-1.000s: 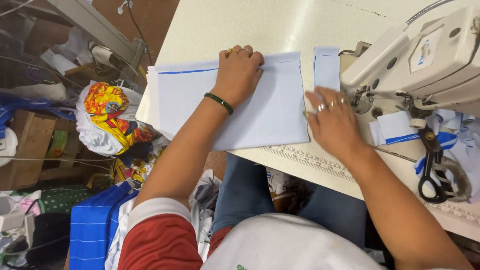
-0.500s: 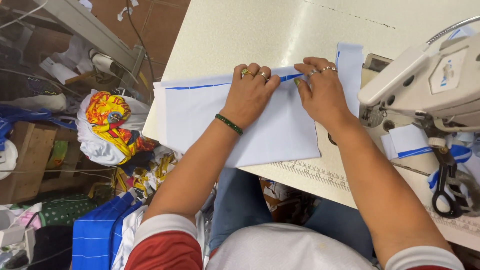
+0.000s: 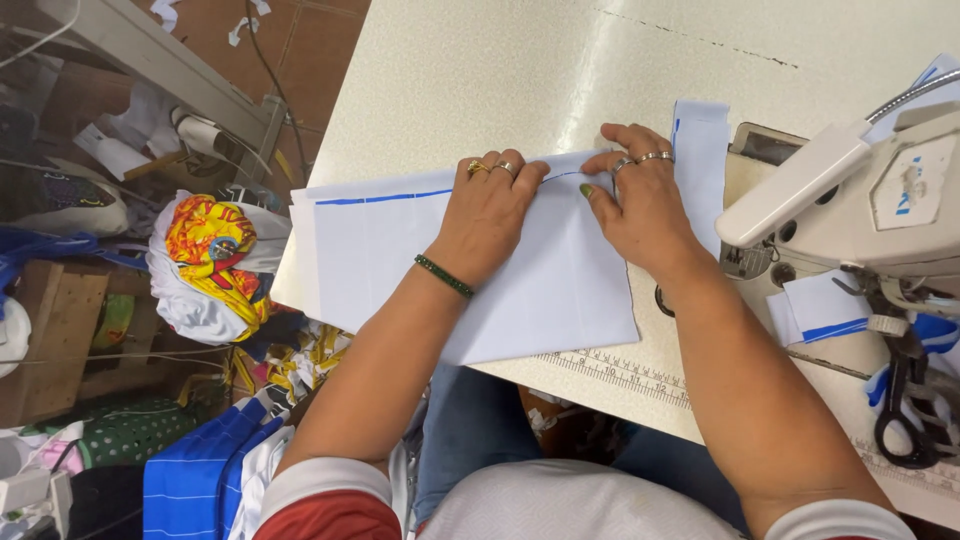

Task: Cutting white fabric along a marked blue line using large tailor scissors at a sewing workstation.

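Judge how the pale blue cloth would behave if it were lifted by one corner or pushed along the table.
The cloth is thin and lies flat, so it would probably droop. The left hand and right hand both press on it, which suggests it shifts easily on the smooth table. It looks light.

The surface lies bare across the upper middle; the sewing machine (scissors below) blocks the right.

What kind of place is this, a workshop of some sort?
Most likely a sewing workshop: a white sewing machine stands on the table, both hands press a pale fabric piece, and scissors lie nearby.
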